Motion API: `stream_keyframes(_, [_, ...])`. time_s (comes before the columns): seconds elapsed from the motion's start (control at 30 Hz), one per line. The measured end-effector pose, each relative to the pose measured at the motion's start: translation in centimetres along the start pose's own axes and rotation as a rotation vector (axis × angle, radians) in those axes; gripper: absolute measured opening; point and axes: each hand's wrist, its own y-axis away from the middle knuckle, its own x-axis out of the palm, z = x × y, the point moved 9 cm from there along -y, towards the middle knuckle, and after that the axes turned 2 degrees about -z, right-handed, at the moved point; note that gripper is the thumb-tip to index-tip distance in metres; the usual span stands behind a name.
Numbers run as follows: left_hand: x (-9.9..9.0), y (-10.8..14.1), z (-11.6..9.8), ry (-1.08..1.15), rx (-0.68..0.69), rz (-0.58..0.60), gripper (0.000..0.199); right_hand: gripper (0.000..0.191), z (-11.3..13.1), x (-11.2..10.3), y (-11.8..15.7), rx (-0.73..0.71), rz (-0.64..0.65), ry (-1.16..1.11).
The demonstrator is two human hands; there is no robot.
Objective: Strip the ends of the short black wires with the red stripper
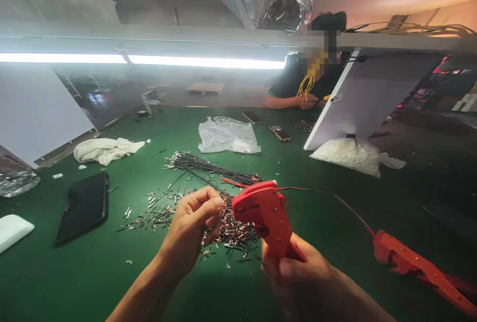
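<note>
My right hand (pixel 288 267) is wrapped around the handles of a red wire stripper (pixel 266 212), its head pointing left. Just left of that head, my left hand (pixel 201 212) is closed in a pinch, thumb against forefinger. Whatever lies between those fingertips is hidden or too thin to make out. Beneath and behind both hands spreads a pile of short wire offcuts (pixel 238 232), black with coppery ends. A bundle of black wires (pixel 208 163) with silvery ends lies just beyond the hands on the green table (pixel 149 277).
A second red tool (pixel 421 267) lies at right, joined to a thin red cord. A dark phone (pixel 84 207) and white cloth (pixel 108 149) are at left. Plastic bags (pixel 229 135) and further phones lie farther back. Across the table, a person (pixel 286 88) holds yellow wires.
</note>
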Motion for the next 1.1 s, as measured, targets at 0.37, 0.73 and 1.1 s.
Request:
stream_keyframes(0.37, [-0.2, 1.1, -3.9, -0.732, 0.537, -0.113, 0.009, 0.034, -0.1, -0.8, 0.2, -0.065, -0.028, -0.04])
stream_keyframes(0.73, [2.2, 3.1, -5.7, -0.977, 0.933, -0.087, 0.013, 0.038, 0.4, -1.7, -0.2, -0.145, -0.082, -0.005])
stream_keyframes(1.1, [0.6, 1.4, -3.6, -0.699, 0.437, -0.014, 0.022, 0.035, 0.0, -0.3, -0.9, -0.056, 0.135, 0.022])
